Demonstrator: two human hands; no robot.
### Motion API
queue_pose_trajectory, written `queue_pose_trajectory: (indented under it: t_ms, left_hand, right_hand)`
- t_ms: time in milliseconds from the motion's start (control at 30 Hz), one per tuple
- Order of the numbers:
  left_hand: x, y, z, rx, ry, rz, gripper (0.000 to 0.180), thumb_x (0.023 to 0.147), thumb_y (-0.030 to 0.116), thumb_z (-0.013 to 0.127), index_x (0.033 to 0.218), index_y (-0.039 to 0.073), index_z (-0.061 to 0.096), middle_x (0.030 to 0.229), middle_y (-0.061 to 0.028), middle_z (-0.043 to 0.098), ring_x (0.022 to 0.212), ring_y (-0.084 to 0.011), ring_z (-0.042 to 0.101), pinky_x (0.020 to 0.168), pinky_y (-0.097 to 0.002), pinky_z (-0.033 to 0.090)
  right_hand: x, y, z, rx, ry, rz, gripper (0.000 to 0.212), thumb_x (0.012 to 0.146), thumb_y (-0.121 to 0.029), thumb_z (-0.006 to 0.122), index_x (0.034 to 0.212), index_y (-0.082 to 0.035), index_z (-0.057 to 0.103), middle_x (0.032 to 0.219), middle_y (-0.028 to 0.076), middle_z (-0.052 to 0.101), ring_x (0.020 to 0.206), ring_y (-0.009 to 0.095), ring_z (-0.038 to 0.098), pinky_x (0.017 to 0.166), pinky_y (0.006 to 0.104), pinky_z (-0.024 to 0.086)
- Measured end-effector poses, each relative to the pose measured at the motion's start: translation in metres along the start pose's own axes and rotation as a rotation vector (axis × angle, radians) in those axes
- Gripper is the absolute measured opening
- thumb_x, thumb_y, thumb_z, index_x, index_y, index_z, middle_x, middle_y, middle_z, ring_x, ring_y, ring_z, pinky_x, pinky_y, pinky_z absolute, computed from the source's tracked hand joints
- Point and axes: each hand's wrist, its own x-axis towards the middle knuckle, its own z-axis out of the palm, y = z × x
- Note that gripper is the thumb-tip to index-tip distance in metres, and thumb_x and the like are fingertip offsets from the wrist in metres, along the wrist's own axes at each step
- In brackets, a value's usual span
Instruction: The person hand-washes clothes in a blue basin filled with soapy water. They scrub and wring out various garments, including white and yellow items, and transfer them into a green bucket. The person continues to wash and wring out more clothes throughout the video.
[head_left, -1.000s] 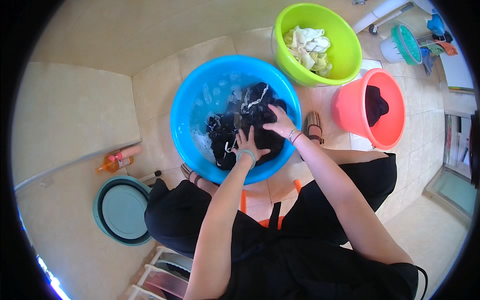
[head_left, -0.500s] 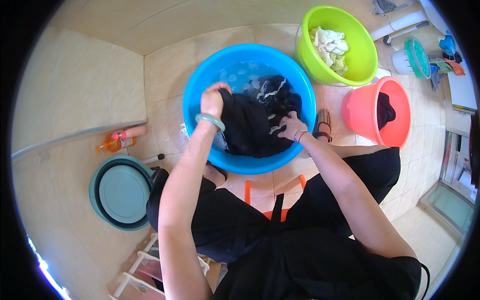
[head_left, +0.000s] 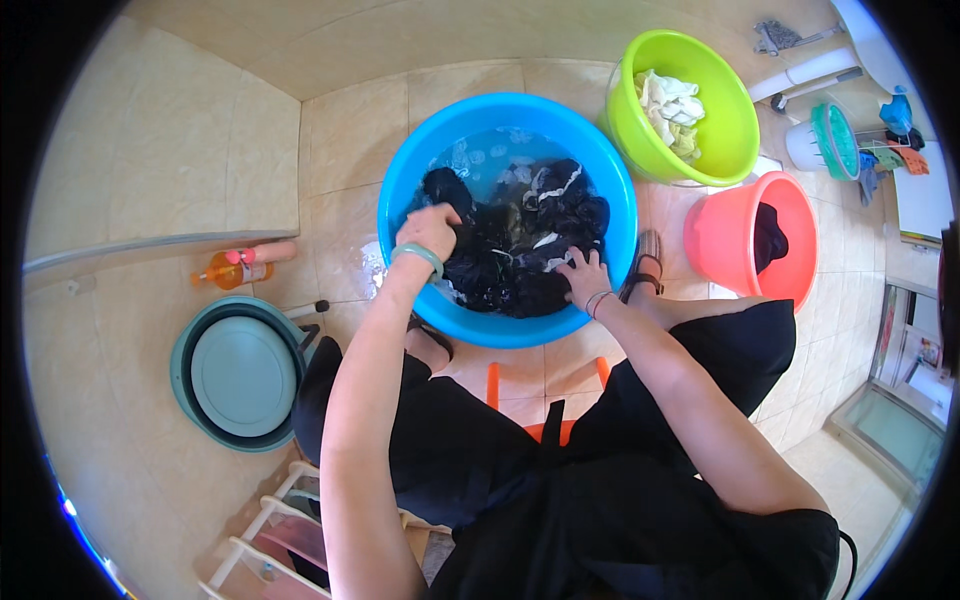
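Observation:
A large blue basin [head_left: 388, 200] of water holds a heap of wet black clothes [head_left: 510, 255] with some white trim. My left hand [head_left: 428, 230], a pale green bangle at its wrist, is at the basin's left side, fingers curled down on a black garment [head_left: 446, 188] that bunches up above the water. At the right side of the heap, my right hand [head_left: 586, 278] rests on the dark cloth with its fingers spread. Its fingertips touch the clothes near a white strip of trim. The undersides of the left fingers are partly hidden.
A lime-green bucket [head_left: 735, 125] with pale clothes stands beyond the basin to the right. Nearer is a pink bucket [head_left: 715, 245] with a dark cloth. On the left are a grey-green basin [head_left: 245, 380] and an orange bottle [head_left: 228, 270]. Orange stool legs [head_left: 494, 385] show between my knees.
The black garment my left hand held raised has gone down into the water and spread out. The left hand is lower and slightly right; the right hand stays near the same spot.

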Motion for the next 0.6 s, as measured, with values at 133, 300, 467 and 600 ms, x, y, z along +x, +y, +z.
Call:
queue_pose_trajectory:
  t_ms: [133, 300, 467, 600]
  left_hand:
    - [-0.01, 0.019, 0.032, 0.329, -0.217, 0.036, 0.084, 0.071, 0.029, 0.075, 0.145, 0.034, 0.036, 0.158, -0.0112, 0.021, 0.142, -0.0361, 0.026, 0.108, -0.0594, 0.03]
    - [-0.015, 0.039, 0.07, 0.167, -0.51, 0.079, 0.128, 0.053, 0.05, 0.088, 0.152, 0.04, 0.008, 0.161, -0.0123, 0.003, 0.148, -0.0345, 0.006, 0.109, -0.068, 0.02]
    - [0.016, 0.003, 0.086, -0.713, -0.278, 0.32, 0.06, 0.068, 0.018, 0.084, 0.121, 0.006, 0.057, 0.108, -0.0135, 0.068, 0.102, -0.0254, 0.064, 0.092, -0.0321, 0.048]
    - [0.037, -0.009, 0.029, -0.607, -0.237, 0.18, 0.043, 0.074, 0.013, 0.075, 0.115, 0.003, 0.064, 0.106, -0.0133, 0.069, 0.103, -0.0239, 0.064, 0.092, -0.0327, 0.046]
  right_hand:
    - [0.018, 0.013, 0.021, 0.361, 0.179, 0.069, 0.031, 0.066, -0.016, 0.079, 0.093, -0.011, 0.065, 0.103, 0.014, 0.065, 0.108, 0.042, 0.055, 0.084, 0.0466, 0.05]
    - [0.015, -0.048, -0.061, 0.641, 0.368, -0.142, 0.025, 0.065, -0.015, 0.075, 0.073, -0.003, 0.055, 0.074, 0.018, 0.059, 0.071, 0.035, 0.058, 0.062, 0.0429, 0.045]
    - [0.032, -0.07, -0.162, 0.813, 0.269, -0.382, 0.02, 0.068, -0.018, 0.072, 0.075, -0.004, 0.058, 0.07, 0.015, 0.061, 0.067, 0.033, 0.061, 0.062, 0.0411, 0.048]
    - [0.07, -0.062, -0.182, 1.252, 0.12, -0.427, 0.017, 0.082, -0.018, 0.074, 0.09, -0.004, 0.068, 0.084, 0.002, 0.069, 0.077, 0.012, 0.064, 0.071, 0.0267, 0.051]
